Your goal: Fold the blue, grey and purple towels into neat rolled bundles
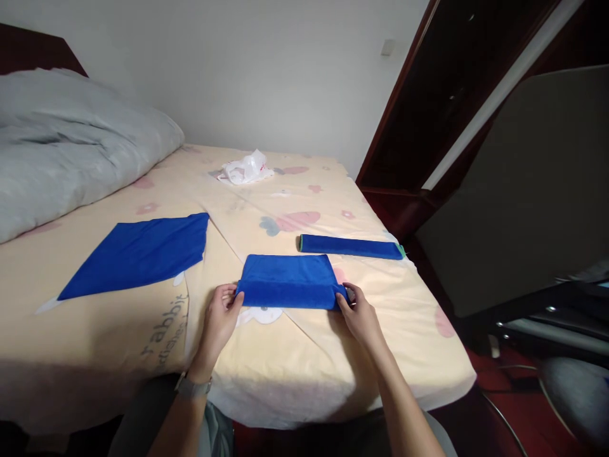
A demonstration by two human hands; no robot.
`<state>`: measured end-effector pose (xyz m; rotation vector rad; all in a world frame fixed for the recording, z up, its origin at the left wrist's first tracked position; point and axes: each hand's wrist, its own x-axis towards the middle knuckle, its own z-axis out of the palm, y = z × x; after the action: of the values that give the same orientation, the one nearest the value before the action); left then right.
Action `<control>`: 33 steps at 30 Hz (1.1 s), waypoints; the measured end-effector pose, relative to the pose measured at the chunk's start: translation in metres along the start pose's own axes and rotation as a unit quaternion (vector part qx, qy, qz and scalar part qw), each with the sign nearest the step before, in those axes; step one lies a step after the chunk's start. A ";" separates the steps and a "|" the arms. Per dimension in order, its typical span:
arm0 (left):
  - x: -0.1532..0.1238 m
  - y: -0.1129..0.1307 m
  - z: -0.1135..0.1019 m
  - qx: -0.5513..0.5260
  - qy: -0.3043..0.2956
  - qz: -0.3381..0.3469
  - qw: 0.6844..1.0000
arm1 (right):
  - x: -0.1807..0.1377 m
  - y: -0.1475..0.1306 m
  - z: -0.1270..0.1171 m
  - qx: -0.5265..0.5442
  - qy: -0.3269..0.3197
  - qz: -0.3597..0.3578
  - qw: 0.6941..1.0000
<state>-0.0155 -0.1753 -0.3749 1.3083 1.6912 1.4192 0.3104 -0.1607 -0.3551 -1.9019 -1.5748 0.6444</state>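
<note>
A blue cloth (288, 279) lies on the bed in front of me, its near edge folded over into a flat band. My left hand (224, 310) pinches the left end of that band between thumb and fingers. At the right end, my right hand (354, 308) grips the band the same way, thumb on top. Just beyond and to the right rests a narrow folded blue cloth (349, 245) with green edging at its ends. Off to the left, another blue cloth (143, 254) is spread flat and slightly creased.
The bed (295, 355) has a cream sheet with pink and grey prints. A crumpled white plastic bag (245, 169) sits near the wall. A grey quilt (80, 146) is heaped at the left. Right of the bed stand a dark wooden cabinet (404, 108) and a dark panel (528, 184).
</note>
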 end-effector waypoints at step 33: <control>0.002 0.016 -0.015 0.339 -0.023 0.133 0.931 | 0.008 0.009 -0.010 0.053 0.028 -0.137 0.989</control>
<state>-0.0247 -0.1798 -0.3553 1.9820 2.1303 0.9366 0.3248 -0.1551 -0.3541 -1.5762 -1.6905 0.5388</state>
